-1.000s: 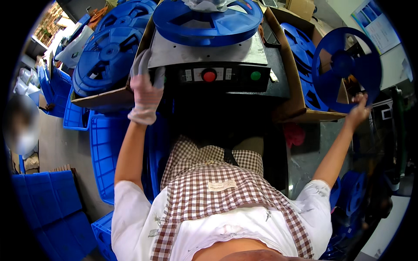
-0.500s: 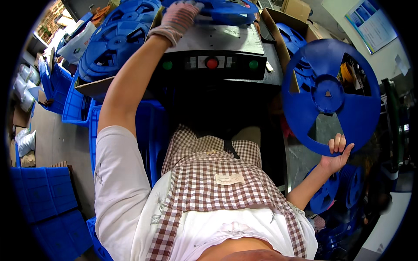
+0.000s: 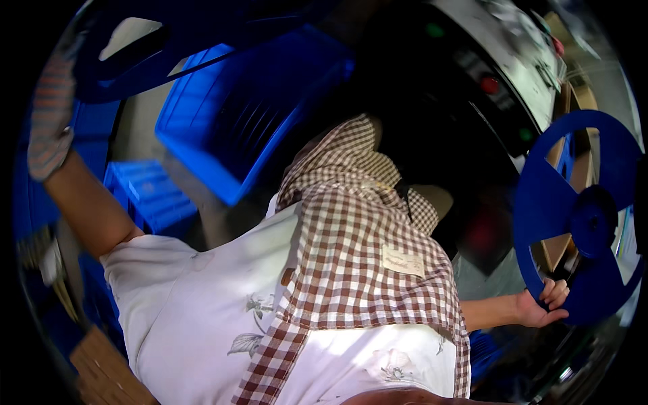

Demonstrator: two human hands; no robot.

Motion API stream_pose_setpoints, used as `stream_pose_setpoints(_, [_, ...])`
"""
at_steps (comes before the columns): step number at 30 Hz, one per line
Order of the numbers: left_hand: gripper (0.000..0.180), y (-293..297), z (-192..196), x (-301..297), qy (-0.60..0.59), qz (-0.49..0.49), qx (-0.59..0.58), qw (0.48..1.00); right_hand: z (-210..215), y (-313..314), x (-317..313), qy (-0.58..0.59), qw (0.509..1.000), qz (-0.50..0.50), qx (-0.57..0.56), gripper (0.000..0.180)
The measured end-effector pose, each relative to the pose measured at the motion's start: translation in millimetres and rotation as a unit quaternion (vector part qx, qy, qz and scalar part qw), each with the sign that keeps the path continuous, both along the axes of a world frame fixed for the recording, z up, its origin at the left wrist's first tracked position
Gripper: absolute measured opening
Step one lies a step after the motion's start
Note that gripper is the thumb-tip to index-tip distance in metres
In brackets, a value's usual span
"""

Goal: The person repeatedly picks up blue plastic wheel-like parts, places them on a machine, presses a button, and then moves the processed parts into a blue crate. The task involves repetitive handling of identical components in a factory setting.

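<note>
My left hand (image 3: 50, 118), in a striped knit glove, is stretched far out to the upper left. It grips the edge of a large dark blue plastic reel (image 3: 196, 50) with cut-out windows; the fingers are blurred and partly hidden. Below that reel, a blue plastic crate (image 3: 236, 115) stands with its ribbed inside showing. On the right side, my bare right hand (image 3: 545, 305) pinches the rim of a second blue reel disc (image 3: 567, 169). This one is held upright, its round hub and window openings in sight.
A black machine (image 3: 466, 74) with a red button (image 3: 489, 84) and green buttons and a pale metal top stands at the upper right. Cardboard (image 3: 111, 364) shows at the lower left. Another blue crate (image 3: 152, 192) sits beyond my left elbow.
My view has turned left. My left hand has moved from the machine top out to the left, carrying a blue reel over the crate. My right hand still holds its reel disc.
</note>
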State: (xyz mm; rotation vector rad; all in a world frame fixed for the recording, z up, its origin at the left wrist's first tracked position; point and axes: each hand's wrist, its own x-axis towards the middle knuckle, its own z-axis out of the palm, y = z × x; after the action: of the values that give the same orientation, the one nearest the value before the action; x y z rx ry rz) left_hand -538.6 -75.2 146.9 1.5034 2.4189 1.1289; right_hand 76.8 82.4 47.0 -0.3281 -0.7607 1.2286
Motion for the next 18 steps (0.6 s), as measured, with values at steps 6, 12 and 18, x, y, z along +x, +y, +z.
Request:
stream_pose_setpoints(6, [0.034, -63.8, -203.2, -96.6, 0.092, 0.123, -0.196, 0.969, 18.6, 21.7, -13.8, -0.055, 0.997, 0.061, -0.004, 0.049])
stream_pose_setpoints(12, [0.026, -115.4, -357.1, -135.4, 0.103, 0.170, -0.299, 0.933, 13.6, 25.0, -34.0, -0.186, 0.981, 0.049, -0.013, 0.063])
stream_pose_setpoints(18, [0.030, -9.6, -272.3, -69.9, 0.125, 0.113, -0.268, 0.949, 29.9, 18.9, -46.0, -0.231, 0.971, -0.068, 0.001, 0.066])
